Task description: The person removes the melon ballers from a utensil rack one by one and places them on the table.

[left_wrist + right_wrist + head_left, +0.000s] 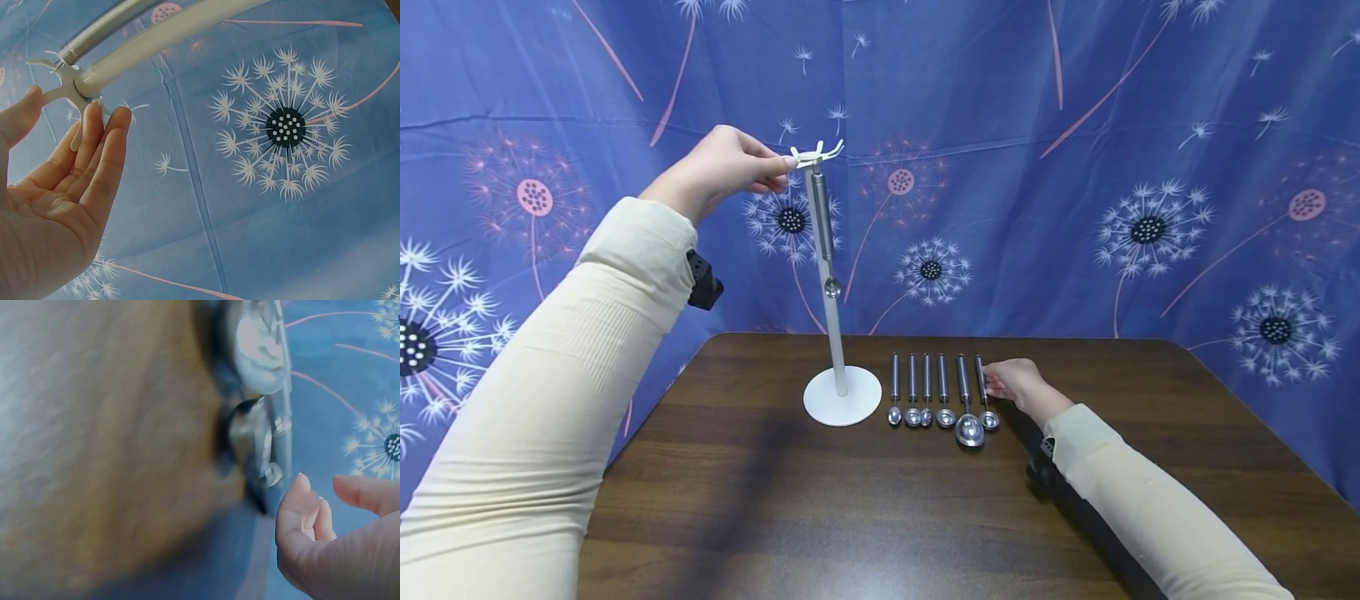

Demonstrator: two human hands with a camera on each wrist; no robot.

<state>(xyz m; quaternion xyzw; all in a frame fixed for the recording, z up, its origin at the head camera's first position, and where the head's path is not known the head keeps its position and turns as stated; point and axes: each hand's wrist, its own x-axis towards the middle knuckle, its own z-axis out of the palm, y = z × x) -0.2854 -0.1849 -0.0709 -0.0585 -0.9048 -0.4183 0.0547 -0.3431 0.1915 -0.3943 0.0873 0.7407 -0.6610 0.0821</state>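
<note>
My left hand pinches the hooked top of a white stand. In the left wrist view, the thumb presses one prong of the hooked top and the fingers touch others. One metal scoop with a small bowl hangs from a hook along the pole. On the table, several steel scoops lie in a row, among them a large-bowled scoop. Beside the handle of the rightmost scoop is my right hand. In the right wrist view, a gap shows between its thumb and bent fingers.
The brown wooden table bears the stand's round white base, left of the scoop row. Close behind the table hangs a blue dandelion-print cloth. Dark cameras are worn on both wrists.
</note>
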